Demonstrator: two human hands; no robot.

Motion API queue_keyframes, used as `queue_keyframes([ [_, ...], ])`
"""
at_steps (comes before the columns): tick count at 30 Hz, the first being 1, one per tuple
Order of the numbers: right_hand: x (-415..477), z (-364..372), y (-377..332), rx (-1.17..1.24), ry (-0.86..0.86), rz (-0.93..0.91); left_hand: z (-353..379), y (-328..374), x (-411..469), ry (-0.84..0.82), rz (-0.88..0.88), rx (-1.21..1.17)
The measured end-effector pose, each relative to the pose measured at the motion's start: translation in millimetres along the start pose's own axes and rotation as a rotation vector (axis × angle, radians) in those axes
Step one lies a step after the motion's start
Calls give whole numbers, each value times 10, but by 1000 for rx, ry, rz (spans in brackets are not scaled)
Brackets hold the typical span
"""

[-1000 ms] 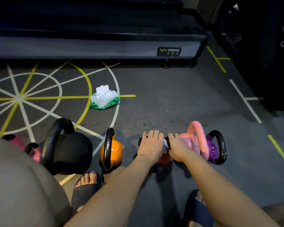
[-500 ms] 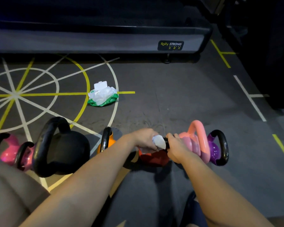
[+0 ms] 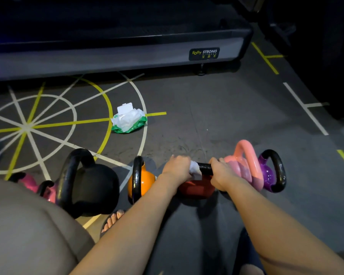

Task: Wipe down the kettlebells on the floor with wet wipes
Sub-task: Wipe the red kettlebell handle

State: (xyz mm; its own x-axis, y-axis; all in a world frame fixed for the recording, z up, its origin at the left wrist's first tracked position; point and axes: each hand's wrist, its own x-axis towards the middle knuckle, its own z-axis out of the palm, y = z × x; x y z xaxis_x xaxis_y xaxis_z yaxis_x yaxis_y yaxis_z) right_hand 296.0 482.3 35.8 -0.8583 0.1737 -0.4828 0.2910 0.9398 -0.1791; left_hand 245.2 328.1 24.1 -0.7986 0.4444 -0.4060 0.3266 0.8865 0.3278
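Both hands are down on the red kettlebell (image 3: 197, 189), which sits on the gym floor (image 3: 226, 120) in the middle of the row. The left hand (image 3: 177, 168) has its fingers (image 3: 182, 158) curled tight round a white wet wipe (image 3: 195, 169), pressing it against the left part of the black handle (image 3: 205, 167). The right hand (image 3: 222, 175) wraps the handle's right end in a closed grip. Just left of the red one stands the orange kettlebell (image 3: 145, 180), then the big black kettlebell (image 3: 96, 185), with a magenta kettlebell (image 3: 29, 181) partly hidden beyond it. On the right, close against the right hand, are the salmon-pink kettlebell (image 3: 245, 165) and the purple kettlebell (image 3: 268, 173). The open pack of wipes (image 3: 129, 121) lies well apart, farther out on the painted floor lines.
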Motion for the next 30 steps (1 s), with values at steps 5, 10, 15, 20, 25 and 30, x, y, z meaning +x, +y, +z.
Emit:
queue_keyframes([
  [5, -23, -28, -25, -15, -24, 29, -18, 253, -2, -166, -4, 121],
  [10, -12, -33, -42, -11, -7, 25, 174, 143, -45, 134, 70, 79],
  [15, -37, -12, -49, -3, 4, 41, 530, -264, -91, 304, 118, -371],
  [20, -6, -12, -65, -7, 8, 58, 709, -319, -81, 326, -35, -752],
  [25, 14, -33, -90, 5, -8, 65, 848, -248, -105, 365, -207, -1084],
  [30, 43, -42, -93, -16, -2, 74, 890, -344, 56, 295, -176, -1083],
])
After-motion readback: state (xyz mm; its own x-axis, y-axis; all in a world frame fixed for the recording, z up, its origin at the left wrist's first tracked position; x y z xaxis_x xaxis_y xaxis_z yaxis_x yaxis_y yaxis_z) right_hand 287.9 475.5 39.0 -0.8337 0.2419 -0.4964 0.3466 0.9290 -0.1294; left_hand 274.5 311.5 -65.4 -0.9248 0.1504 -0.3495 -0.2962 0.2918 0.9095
